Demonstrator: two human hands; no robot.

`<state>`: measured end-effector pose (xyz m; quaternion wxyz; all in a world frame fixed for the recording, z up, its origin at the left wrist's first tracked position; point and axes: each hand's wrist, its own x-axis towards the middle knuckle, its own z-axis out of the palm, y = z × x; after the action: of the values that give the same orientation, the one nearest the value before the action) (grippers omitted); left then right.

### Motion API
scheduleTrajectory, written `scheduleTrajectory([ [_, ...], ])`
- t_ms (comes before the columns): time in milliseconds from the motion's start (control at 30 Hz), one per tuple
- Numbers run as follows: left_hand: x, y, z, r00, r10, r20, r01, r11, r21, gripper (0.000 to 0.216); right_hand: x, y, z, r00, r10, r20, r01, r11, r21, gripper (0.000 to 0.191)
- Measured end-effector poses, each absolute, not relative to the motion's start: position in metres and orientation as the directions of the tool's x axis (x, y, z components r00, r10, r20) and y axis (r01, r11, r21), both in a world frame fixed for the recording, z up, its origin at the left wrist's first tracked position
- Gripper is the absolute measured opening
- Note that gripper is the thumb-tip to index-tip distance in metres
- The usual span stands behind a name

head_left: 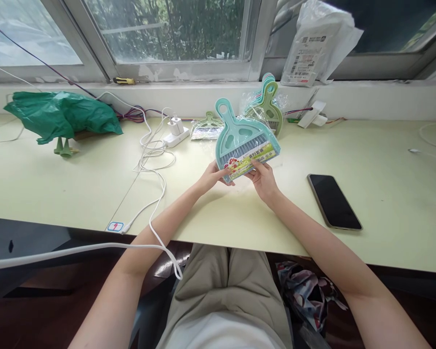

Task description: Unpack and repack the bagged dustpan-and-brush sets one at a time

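Observation:
Between my two hands is a light-blue dustpan and brush set (241,130), tilted up above the table with its handle pointing away from me. A printed label runs across its lower edge, over grey bristles. My left hand (213,177) grips the lower left corner, thumb on the front. My right hand (263,180) pinches the lower edge right of centre, its other fingers partly hidden behind. Just behind the set stand more wrapped dustpans, stacked against the wall, a green dustpan (271,104) in front. Another green dustpan set (208,127) lies flat to the left.
A black phone (334,201) lies right of my right arm. White cables and a power strip (176,137) are on the left, with one cable crossing my left forearm. A green plastic bag (63,116) sits far left. A screwdriver (124,81) and white package (312,53) rest on the ledge.

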<state>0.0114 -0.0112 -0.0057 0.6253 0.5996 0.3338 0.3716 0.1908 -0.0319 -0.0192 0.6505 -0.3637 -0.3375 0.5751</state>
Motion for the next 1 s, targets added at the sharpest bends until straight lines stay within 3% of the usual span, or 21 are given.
scheduleTrajectory([
  [400,0.012,-0.007,-0.012,0.474,0.879,0.042,-0.082,-0.004,0.997,0.054,0.198,-0.024,-0.019,0.016,0.996,-0.089,-0.505,-0.068,-0.860,0.011],
  [567,0.009,-0.003,-0.013,0.437,0.898,0.046,-0.142,0.018,0.990,0.047,0.224,-0.019,0.000,-0.129,0.979,-0.155,-0.270,-0.185,-0.945,0.018],
  [700,0.008,-0.001,-0.012,0.423,0.905,0.035,-0.179,0.046,0.983,0.046,0.247,-0.023,0.016,-0.233,0.961,-0.150,-0.002,-0.155,-0.988,0.024],
  [833,0.006,0.001,-0.011,0.433,0.901,0.020,-0.207,0.078,0.975,0.047,0.258,-0.025,0.017,-0.178,0.984,-0.006,0.212,0.032,-0.977,0.036],
  [933,0.002,0.005,-0.010,0.421,0.907,-0.002,-0.250,0.118,0.961,0.050,0.264,-0.022,0.009,-0.048,0.961,0.274,0.399,0.270,-0.876,0.038],
  [1000,-0.001,0.008,-0.009,0.406,0.914,-0.025,-0.285,0.152,0.946,0.049,0.267,-0.019,0.003,0.065,0.860,0.507,0.577,0.382,-0.722,0.029],
])
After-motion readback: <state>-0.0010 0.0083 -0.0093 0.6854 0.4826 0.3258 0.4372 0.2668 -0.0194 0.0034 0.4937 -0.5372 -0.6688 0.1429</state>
